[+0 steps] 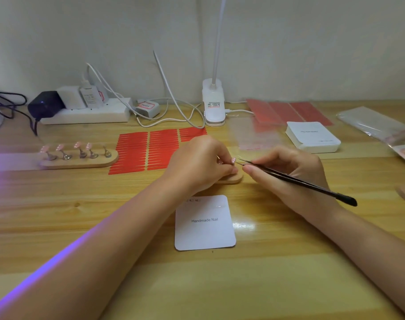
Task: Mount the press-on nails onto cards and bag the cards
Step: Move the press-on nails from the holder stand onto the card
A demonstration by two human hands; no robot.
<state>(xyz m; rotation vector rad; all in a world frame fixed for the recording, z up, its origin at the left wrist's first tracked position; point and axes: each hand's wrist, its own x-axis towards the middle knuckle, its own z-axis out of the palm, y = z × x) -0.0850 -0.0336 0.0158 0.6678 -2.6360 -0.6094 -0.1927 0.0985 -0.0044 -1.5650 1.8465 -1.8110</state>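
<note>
My left hand (198, 163) pinches a small pink press-on nail (233, 160) above a wooden holder (230, 178) that it mostly hides. My right hand (291, 174) grips black tweezers (298, 180), whose tips reach almost to the nail. A white card (205, 224) printed "Handmade Nail" lies flat on the table just in front of both hands. A second wooden stand (78, 159) at the left carries several pink nails on metal stems. Red adhesive strip sheets (148, 150) lie behind my left hand.
A stack of white cards (313, 136) and clear bags (372, 122) sit at the right, with more red sheets (289, 112) behind. A clip lamp (214, 105), a power strip (86, 114) with chargers and loose cables line the back wall.
</note>
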